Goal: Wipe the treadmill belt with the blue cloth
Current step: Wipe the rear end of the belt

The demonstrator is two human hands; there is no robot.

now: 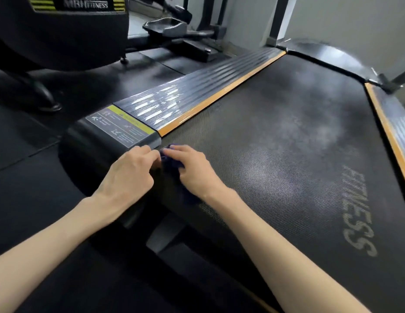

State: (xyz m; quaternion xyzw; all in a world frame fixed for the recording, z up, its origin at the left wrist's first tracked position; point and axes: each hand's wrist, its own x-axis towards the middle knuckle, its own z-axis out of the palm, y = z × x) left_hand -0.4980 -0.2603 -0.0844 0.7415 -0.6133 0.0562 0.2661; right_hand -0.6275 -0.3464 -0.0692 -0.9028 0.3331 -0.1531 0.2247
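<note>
The black treadmill belt (287, 154) fills the right of the view, textured, with grey dusty patches and worn "FITNESS" lettering. A dark blue cloth (171, 164) lies bunched at the belt's rear left corner, mostly hidden between my hands. My left hand (129, 175) pinches its left edge with curled fingers. My right hand (192, 172) rests on its right side, fingers bent over the fabric. Both forearms reach in from the bottom of the view.
A ribbed side rail (197, 91) with an orange strip borders the belt on the left, ending in a cover with a warning label (120, 127). Another orange-edged rail (396, 132) runs on the right. A second fitness machine (68, 35) stands at the upper left on dark floor.
</note>
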